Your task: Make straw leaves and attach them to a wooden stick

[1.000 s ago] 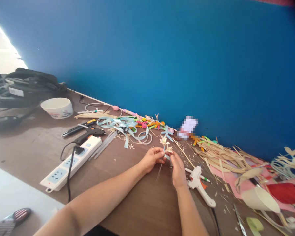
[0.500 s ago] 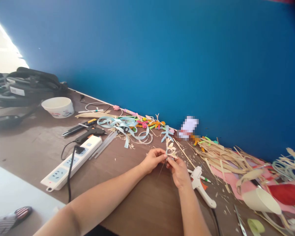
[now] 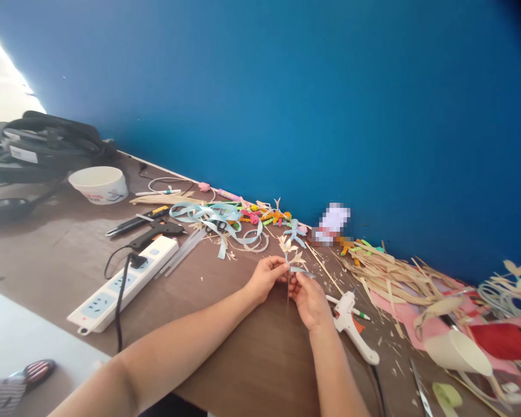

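Note:
Over the middle of the brown table, my left hand (image 3: 265,280) pinches the thin stem (image 3: 287,294) of a small cream-coloured handmade flower (image 3: 287,245). Its pale petals point up and away from me, and the stem hangs below the fingers. A short light blue-grey strip (image 3: 303,271), like ribbon or tape, runs from the stem across the top of my right hand (image 3: 310,300). The right fingers are closed on the strip beside the stem, close to the left fingertips. A white glue gun (image 3: 351,325) lies just right of my right wrist.
At left stand a white power strip (image 3: 124,288), a black glue gun (image 3: 156,231) and a white bowl (image 3: 99,186). Blue ribbon (image 3: 208,214) and colourful pipe-cleaner pieces lie along the wall. On the right are dried husk strips (image 3: 399,281), a white cup (image 3: 458,352) and scissors (image 3: 422,388).
The flower has turned and shifted slightly left with my left hand. The blue-grey strip now shows stretched out to the right of the stem, above my right hand.

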A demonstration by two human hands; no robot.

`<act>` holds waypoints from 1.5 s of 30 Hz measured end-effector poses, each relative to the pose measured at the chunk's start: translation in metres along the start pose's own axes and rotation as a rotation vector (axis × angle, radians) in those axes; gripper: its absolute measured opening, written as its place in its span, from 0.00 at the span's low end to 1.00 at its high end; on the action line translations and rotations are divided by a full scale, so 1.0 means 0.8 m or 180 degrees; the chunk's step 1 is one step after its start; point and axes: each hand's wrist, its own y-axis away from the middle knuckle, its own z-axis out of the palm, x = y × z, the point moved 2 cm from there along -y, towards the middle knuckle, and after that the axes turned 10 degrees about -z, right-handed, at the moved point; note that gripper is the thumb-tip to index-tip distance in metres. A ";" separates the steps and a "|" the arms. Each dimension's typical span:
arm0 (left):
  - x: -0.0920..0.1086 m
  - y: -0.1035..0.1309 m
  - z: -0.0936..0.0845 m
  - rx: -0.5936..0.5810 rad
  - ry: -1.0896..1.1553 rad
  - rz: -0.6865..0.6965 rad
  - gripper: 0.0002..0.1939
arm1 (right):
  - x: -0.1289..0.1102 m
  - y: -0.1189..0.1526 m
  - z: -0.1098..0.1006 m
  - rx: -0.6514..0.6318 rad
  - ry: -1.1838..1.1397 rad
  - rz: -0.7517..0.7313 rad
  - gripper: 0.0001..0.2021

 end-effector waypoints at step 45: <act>0.005 0.006 0.012 0.0106 -0.0340 0.0320 0.14 | -0.001 0.010 0.010 0.0125 0.1612 -0.1929 0.06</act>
